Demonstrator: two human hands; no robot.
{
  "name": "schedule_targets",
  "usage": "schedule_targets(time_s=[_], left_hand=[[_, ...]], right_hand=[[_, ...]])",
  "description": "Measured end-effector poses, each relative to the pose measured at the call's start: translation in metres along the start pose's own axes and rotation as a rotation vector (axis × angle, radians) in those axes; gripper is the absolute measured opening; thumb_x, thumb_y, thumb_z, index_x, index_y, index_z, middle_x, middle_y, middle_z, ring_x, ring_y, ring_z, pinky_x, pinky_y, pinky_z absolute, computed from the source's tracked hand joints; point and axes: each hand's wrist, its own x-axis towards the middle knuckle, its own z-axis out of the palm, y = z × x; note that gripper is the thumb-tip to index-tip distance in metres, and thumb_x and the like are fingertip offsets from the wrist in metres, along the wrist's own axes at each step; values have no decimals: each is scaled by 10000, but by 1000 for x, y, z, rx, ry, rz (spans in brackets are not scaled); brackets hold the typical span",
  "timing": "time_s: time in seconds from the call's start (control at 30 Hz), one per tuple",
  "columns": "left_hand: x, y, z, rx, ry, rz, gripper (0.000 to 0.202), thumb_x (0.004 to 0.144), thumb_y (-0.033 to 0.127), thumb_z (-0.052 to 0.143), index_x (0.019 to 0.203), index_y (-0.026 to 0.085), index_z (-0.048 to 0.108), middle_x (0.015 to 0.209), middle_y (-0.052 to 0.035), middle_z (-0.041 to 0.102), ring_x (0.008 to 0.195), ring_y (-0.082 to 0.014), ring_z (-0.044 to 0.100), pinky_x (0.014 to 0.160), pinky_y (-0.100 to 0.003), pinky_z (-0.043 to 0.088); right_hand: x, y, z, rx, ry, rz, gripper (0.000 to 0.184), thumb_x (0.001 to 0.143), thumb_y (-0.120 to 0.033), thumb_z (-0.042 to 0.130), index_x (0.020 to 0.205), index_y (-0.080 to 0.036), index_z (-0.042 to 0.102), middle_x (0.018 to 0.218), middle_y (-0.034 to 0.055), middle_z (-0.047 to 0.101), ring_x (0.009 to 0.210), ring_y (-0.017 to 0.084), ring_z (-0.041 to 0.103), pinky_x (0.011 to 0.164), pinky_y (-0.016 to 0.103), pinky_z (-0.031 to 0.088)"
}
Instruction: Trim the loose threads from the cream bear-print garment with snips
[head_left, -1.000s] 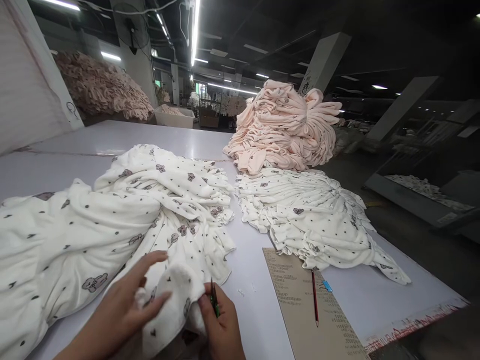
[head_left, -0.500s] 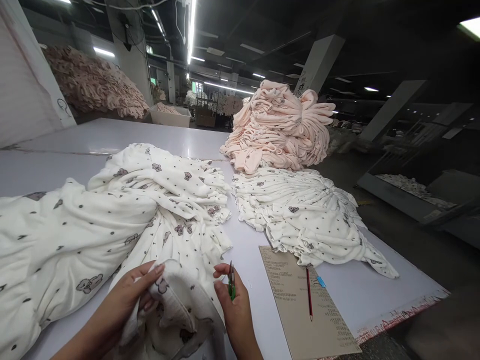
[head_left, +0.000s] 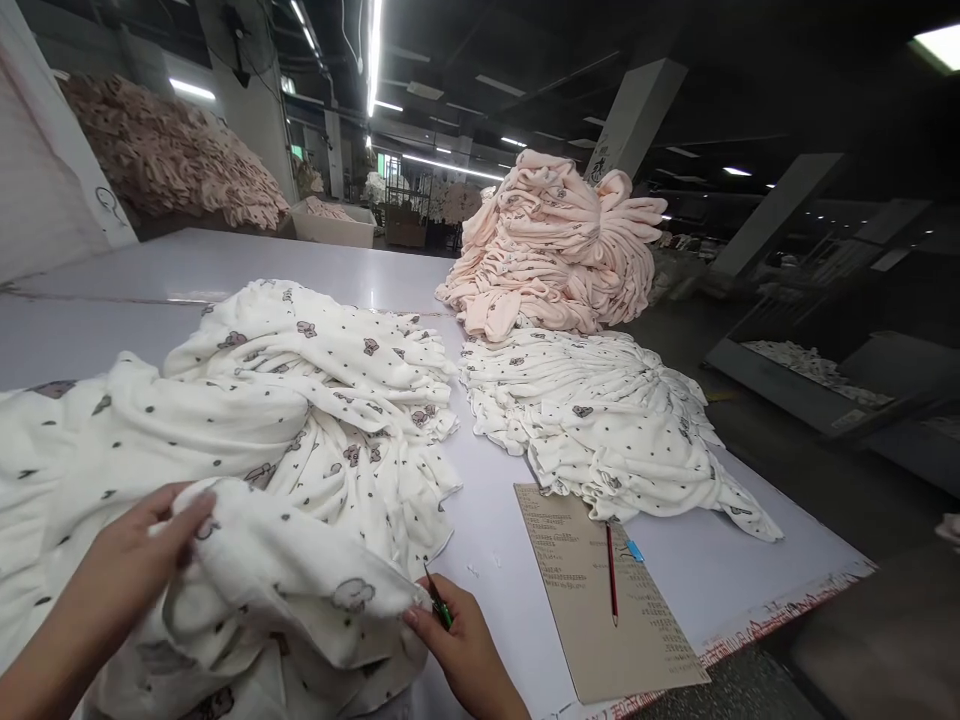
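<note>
My left hand pinches a white printed garment piece between thumb and fingers, lifting its upper edge. Grey bear shapes and small dark dots cover the soft cloth. At the far corner of that edge, my right hand is closed, its thumb and fingertip on the cloth. Small thread snips with green handles sit in the same hand, blades pointing up and away. Under and behind the held piece spreads a heap of matching white cloth.
White printed pieces lie bunched on the table at right, below a tall pink stack. A brown written-on card carries a red pencil and a blue clip. Beyond stands a pale bin.
My left hand has moved left, drawing the cloth edge out long. My right hand, earlier apart from the cloth with the snips upright, has come down onto its corner.
</note>
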Motion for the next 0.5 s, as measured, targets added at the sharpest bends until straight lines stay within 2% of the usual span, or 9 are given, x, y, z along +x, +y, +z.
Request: schedule_targets(time_s=[0.07,0.1,0.13,0.2,0.23,0.3,0.33,0.4,0.5], left_hand=[[-7,3,8,247,140,32,569,734,619,538,1170,255,509,1000,-10,661,688,-231,611,573,-324,476],[-14,5,17,331,111,95,627,740,618,535,1259,277,450,1121,-38,623,722,-236,619,607,-336,491],[-22,8,28,356,10,181,639,766,611,510,1318,311,396,1182,-44,600,753,-229,629,653,-335,505],[-38,12,53,312,-301,325,607,795,554,522,1348,348,380,1224,-26,591,826,-213,634,748,-300,506],[-43,13,65,269,-436,359,564,801,519,543,1326,350,424,1227,-13,598,900,-215,625,814,-282,487],[-50,14,84,162,-583,344,424,808,455,570,1210,324,556,1189,0,629,1026,-228,580,906,-264,433],[-51,15,91,89,-608,310,342,804,436,581,1113,293,619,1129,0,656,1040,-233,569,916,-260,420],[-51,16,100,-52,-591,235,246,809,424,569,929,230,662,952,-5,685,950,-224,583,848,-249,437],[-50,16,104,-155,-559,158,282,816,453,544,811,187,637,771,6,633,795,-188,563,732,-229,446]], right_hand=[[-1,-8,4,7,-25,-39,278,839,-416,548,723,-165,568,670,-31,459,679,140,437,631,216,359],[-1,-13,7,2,-36,-55,301,843,-434,541,707,-167,570,662,-31,452,676,141,433,626,218,356],[-1,-17,9,-6,-48,-70,317,847,-444,536,693,-169,573,655,-31,449,674,143,433,625,220,354],[-2,-23,14,-25,-71,-99,329,858,-449,521,688,-174,582,655,-29,457,681,148,448,636,224,359],[-2,-25,16,-40,-77,-113,330,868,-446,508,694,-176,585,659,-28,465,685,149,459,646,225,363],[-2,-26,17,-78,-61,-130,346,891,-441,473,695,-176,577,654,-27,465,675,146,464,640,223,363],[-2,-26,17,-97,-37,-128,366,902,-441,452,679,-174,563,639,-28,453,656,142,455,620,221,358],[-2,-26,17,-121,19,-110,403,925,-442,407,651,-172,528,613,-28,436,621,135,438,580,219,346],[-6,-26,17,-106,167,-71,360,941,-436,378,756,-178,549,702,4,536,687,156,516,628,222,388]])
